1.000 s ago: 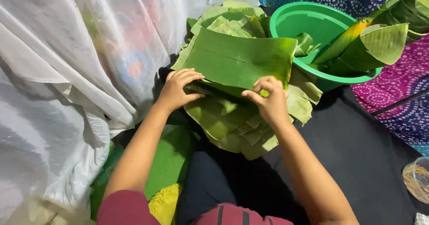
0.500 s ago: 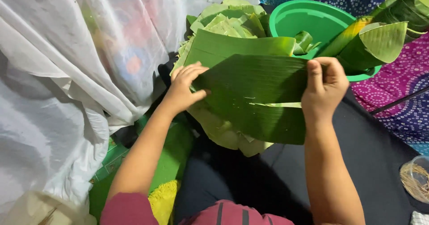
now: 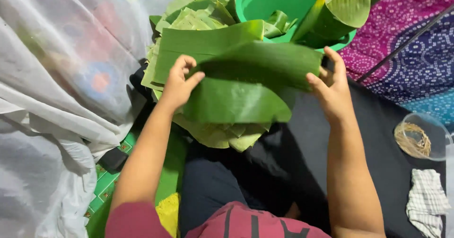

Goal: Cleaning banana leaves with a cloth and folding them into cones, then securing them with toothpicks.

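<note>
Your left hand [image 3: 177, 84] and right hand [image 3: 333, 89] each pinch leaf [image 3: 236, 101] edge, lifting it over pile [image 3: 213, 134]; next move needs even tension, no tearing.

I see the leaf [image 3: 246, 84] over the leaf pile [image 3: 198, 18]; basin [image 3: 279, 1] at one o'clock, bowl [image 3: 421, 136] at three.

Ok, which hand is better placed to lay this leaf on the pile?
Left. The left hand grips the leaf right over the pile; the right hand holds the far edge, off to the side by the basin.
</note>
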